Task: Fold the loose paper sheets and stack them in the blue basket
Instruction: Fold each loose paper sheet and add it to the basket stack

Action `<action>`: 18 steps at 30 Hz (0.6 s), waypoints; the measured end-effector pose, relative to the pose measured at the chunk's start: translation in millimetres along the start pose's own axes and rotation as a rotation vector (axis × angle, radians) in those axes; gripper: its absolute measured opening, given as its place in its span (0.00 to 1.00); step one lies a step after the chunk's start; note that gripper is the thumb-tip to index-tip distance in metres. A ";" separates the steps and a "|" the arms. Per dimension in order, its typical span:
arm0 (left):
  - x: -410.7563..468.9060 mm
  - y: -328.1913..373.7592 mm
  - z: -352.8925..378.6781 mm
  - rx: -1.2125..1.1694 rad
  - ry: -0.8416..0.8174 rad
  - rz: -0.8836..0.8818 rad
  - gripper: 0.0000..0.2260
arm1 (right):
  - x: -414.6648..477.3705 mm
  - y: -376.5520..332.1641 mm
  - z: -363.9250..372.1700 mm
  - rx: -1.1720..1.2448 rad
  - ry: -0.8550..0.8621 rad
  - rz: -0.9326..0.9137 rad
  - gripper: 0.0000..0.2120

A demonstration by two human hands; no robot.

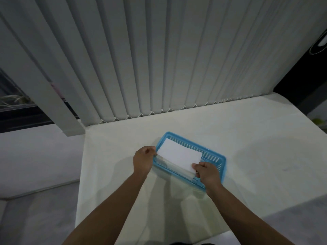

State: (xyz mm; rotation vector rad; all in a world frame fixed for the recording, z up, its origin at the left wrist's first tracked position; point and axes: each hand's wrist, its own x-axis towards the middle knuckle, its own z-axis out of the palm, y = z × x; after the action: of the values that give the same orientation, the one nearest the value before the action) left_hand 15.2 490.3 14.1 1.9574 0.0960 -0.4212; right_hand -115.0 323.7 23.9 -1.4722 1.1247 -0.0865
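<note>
A blue slotted plastic basket (215, 157) lies at an angle near the middle of the white table. Over it is a folded white paper sheet (179, 154), held just above a low stack of folded sheets (174, 167) inside the basket. My left hand (143, 159) pinches the sheet's left corner at the basket's left end. My right hand (208, 174) pinches its near right corner over the basket's front wall. Most of the stack is hidden under the held sheet.
The white table (256, 147) spreads wide to the right and toward me. Grey vertical blinds (159, 59) hang right behind the table's far edge. The table's left edge (82, 165) drops to a grey floor.
</note>
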 end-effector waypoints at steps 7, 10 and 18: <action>29.9 -10.1 3.6 0.615 -0.063 0.245 0.17 | 6.0 13.2 -5.6 -0.031 0.032 -0.041 0.11; 32.6 -7.1 5.1 0.781 -0.126 0.250 0.19 | 6.7 13.4 -8.0 -0.051 0.023 -0.051 0.12; 28.9 0.9 9.0 0.942 -0.235 0.229 0.20 | 7.9 9.4 -6.9 -0.039 -0.002 -0.059 0.07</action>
State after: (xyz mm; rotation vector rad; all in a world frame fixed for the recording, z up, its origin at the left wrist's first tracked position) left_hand 40.2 478.2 2.1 2.7686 -0.5702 -0.6040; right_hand -120.5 315.3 14.1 -1.5403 1.0867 -0.1045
